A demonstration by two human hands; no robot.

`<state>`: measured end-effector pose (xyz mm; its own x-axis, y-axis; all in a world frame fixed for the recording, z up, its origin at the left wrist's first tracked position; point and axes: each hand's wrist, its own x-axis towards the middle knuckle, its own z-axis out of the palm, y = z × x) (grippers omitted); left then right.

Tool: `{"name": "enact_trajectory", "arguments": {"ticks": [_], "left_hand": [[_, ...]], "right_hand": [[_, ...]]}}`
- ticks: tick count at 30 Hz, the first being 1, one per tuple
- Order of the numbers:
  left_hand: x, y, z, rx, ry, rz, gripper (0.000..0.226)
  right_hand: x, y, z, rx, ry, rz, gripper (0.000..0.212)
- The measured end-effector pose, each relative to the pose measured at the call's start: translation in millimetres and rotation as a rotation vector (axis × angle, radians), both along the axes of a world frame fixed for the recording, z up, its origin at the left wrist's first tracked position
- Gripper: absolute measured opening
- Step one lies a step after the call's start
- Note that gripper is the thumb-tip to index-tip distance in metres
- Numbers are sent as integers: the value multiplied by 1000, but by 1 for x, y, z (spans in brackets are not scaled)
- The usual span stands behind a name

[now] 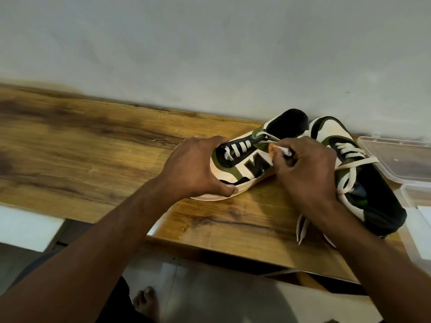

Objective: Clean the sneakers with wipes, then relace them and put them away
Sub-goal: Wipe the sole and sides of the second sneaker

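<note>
Sneakers (268, 159) on wooden table (93, 141) (grey wall behind), left hand (193, 169) gripping one, right hand (305, 173) pinching wipe (283, 151).

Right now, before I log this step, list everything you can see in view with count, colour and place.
sneakers: two, cream, olive and black; left sneaker on the table under both hands, right sneaker beside it near the table's right end, laces loose
white piece, wipe or lace tip, cannot tell: one, pinched over the left sneaker's side
clear plastic container: one, transparent, at the far right edge
wooden table: one, brown, against the wall
wall: grey, behind the table
foot: one, bare, on the floor below
left hand: grips the left sneaker's toe
right hand: fingers pinch the white piece
</note>
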<state>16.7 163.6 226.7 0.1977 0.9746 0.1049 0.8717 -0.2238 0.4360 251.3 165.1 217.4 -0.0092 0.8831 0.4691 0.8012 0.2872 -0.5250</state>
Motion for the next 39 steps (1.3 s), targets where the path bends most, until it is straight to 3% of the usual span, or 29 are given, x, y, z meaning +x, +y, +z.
{"name": "enact_trajectory", "arguments": {"ticks": [2, 8, 15, 21, 28, 39], "left_hand": [[1, 0, 0, 8, -7, 4, 109], [-2, 0, 0, -3, -61, -8, 104], [-2, 0, 0, -6, -18, 2, 111], [-3, 0, -1, -5, -65, -17, 105], [-8, 4, 0, -11, -21, -21, 109], [-38, 15, 14, -195, -200, -45, 111]], "right_hand": [[-7, -9, -3, -11, -2, -5, 20], [-44, -49, -20, -55, -11, 310, 26], [-9, -22, -12, 9, 60, 39, 22], [-42, -50, -26, -3, -28, 295, 24], [-2, -19, -10, 49, 83, 33, 17], [-6, -21, -2, 54, 128, 81, 18]]}}
